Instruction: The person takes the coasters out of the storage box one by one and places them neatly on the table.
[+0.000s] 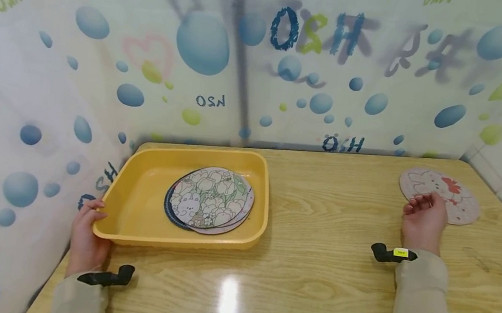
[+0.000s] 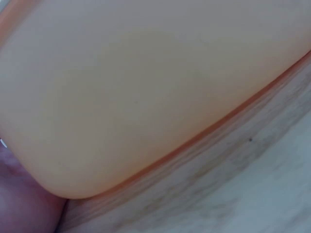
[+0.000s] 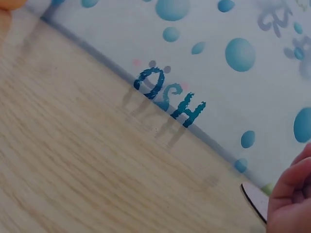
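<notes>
A yellow plastic tray (image 1: pixel 141 206) stands on the left of the table. My left hand (image 1: pixel 87 238) grips its near left corner, with fingers over the rim; in the left wrist view the tray's outer wall (image 2: pixel 146 107) fills most of the picture. Inside the tray lies a small stack of round mats, the top one a flower-and-rabbit mat (image 1: pixel 208 198). At the far right a round pink mat (image 1: pixel 465 209) with a rabbit and a red bow lies on the table. My right hand (image 1: pixel 425 225), fingers loosely curled, is over its near left edge and pinches nothing visible.
The wood-grain table (image 1: pixel 312 268) spans the space between the hands. Behind it and at both sides hang pale curtains (image 1: pixel 287 93) with blue and green spots. Each wrist carries a small black camera mount (image 1: pixel 106 277).
</notes>
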A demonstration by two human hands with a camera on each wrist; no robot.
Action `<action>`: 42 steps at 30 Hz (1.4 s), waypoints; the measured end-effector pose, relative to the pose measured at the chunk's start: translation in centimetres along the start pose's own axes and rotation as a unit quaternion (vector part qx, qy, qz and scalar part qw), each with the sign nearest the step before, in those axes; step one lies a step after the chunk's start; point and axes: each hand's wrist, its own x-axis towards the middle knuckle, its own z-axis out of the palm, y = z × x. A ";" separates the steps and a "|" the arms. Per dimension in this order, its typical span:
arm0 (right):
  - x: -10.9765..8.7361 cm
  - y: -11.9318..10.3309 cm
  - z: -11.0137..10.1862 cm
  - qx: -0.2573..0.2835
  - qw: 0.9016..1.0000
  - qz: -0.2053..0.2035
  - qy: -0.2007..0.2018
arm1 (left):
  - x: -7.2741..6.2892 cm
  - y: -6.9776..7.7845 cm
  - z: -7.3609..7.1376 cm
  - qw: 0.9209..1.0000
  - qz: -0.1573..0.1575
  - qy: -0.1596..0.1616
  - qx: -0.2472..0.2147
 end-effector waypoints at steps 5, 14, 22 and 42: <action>-0.2 0.8 1.3 -0.108 0.994 -0.030 -0.014 | 0.0 0.1 0.0 1.000 -0.005 0.002 -0.004; -1.7 2.8 3.8 -0.197 0.975 -0.085 -0.063 | -0.1 0.2 0.0 1.000 -0.013 0.000 0.000; -2.5 4.4 5.4 -0.263 0.951 -0.124 -0.108 | 0.0 0.2 0.1 1.000 -0.015 0.003 0.004; -5.3 8.9 8.4 -0.346 0.909 -0.114 -0.201 | 0.0 0.2 0.2 1.000 -0.011 0.003 -0.001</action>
